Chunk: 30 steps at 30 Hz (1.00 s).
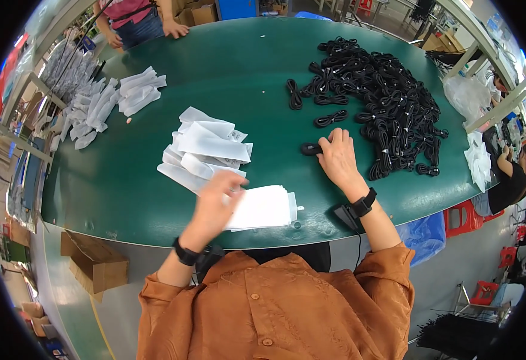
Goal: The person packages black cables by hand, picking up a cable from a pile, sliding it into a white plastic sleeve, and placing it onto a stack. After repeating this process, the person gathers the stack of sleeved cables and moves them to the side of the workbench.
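Observation:
My right hand (338, 158) has its fingers closed on the end of a bundled black cable (310, 149) lying on the green table (275, 72). Just beyond it rests a second cable bundle (331, 118), apart from the large heap of black cables (389, 90) on the right. My left hand (214, 201), slightly smeared by motion, hovers by the left end of a flat stack of white bags (266, 207). Its fingers are curled, and whether anything is between them cannot be made out. Beyond that hand lies a loose pile of filled white bags (206, 144).
More white bags (140, 90) and a heap of clear packets (74, 66) lie at the far left. Across the table stands another person (140, 24) with a hand on its edge. A cardboard box (98, 264) is on the floor, lower left; red stools (464, 217) stand at the right.

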Motion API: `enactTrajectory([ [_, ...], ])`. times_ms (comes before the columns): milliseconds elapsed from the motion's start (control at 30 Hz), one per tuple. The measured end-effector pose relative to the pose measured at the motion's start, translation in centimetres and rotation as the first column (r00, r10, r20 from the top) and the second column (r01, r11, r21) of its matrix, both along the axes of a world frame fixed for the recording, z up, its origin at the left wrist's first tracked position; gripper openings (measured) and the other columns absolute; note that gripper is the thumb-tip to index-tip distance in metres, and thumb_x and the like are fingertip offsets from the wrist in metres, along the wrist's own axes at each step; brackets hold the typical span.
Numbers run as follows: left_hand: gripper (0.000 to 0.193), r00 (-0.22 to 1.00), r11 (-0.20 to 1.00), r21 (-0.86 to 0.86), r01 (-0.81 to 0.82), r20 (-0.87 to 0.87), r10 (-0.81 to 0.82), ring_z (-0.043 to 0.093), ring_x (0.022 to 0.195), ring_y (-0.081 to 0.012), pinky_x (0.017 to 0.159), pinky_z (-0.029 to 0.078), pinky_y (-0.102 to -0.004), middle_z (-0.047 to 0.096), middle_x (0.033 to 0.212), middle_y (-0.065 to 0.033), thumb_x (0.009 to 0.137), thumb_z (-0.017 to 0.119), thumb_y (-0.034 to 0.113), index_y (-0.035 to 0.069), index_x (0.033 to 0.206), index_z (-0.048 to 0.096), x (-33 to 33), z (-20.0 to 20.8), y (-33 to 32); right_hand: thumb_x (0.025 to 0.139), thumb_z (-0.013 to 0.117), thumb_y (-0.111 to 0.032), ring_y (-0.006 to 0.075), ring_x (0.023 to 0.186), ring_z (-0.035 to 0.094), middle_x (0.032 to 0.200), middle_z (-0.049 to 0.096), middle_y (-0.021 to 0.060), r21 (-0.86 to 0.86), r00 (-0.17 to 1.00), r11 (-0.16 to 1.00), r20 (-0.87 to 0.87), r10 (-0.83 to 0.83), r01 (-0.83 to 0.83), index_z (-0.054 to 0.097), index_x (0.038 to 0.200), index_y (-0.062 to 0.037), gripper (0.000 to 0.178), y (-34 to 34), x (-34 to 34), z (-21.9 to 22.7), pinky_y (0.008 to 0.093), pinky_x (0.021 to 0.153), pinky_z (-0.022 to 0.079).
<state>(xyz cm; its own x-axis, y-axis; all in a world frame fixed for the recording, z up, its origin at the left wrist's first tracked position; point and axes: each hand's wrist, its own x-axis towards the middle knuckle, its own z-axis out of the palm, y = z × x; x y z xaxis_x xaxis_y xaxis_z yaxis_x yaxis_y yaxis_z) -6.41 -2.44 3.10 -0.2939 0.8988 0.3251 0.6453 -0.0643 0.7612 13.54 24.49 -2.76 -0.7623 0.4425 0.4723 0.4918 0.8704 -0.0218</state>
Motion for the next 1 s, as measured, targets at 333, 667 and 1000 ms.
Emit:
enactTrajectory([
  [333, 0.023, 0.923, 0.988, -0.116, 0.101, -0.359, -0.136, 0.060, 0.086, -0.0329, 0.074, 0.050, -0.0415, 0.056, 0.089, -0.0130, 0.079, 0.074, 0.007, 0.003, 0.098, 0.061, 6.5, -4.4, 2.0, 0.095, 0.061, -0.011, 0.0244, 0.065, 0.064, 0.091, 0.065, 0.0122, -0.807, 0.959, 0.533, -0.282, 0.027, -0.253, 0.057, 0.121, 0.0002, 0.029, -8.9, 3.2, 3.7, 0.0366, 0.063, 0.052],
  [667, 0.013, 0.941, 0.996, -0.089, 0.009, -0.336, -0.039, 0.059, 0.084, -0.0333, 0.072, 0.049, -0.0411, 0.057, 0.087, -0.0116, 0.081, 0.071, 0.006, 0.003, 0.089, 0.062, 5.5, -3.3, 1.5, 0.091, 0.068, -0.011, 0.0238, 0.063, 0.061, 0.089, 0.063, 0.0128, -0.797, 0.926, 0.487, -0.372, 0.073, -0.358, 0.058, 0.130, -0.0039, 0.040, -12.3, 5.0, 2.9, 0.0321, 0.060, 0.050],
  [1000, 0.007, 0.997, 0.985, -0.170, -0.004, 0.081, 0.018, 0.059, 0.070, -0.0259, 0.066, 0.049, -0.0344, 0.059, 0.080, -0.0102, 0.086, 0.067, 0.002, 0.001, 0.091, 0.062, 4.6, -3.5, 1.4, 0.085, 0.073, -0.009, 0.0289, 0.068, 0.058, 0.085, 0.059, 0.0106, -0.413, 0.960, 0.869, -0.164, 0.226, -0.275, 0.062, 0.130, -0.0096, 0.047, -13.3, 5.0, 3.0, 0.0382, 0.065, 0.050],
])
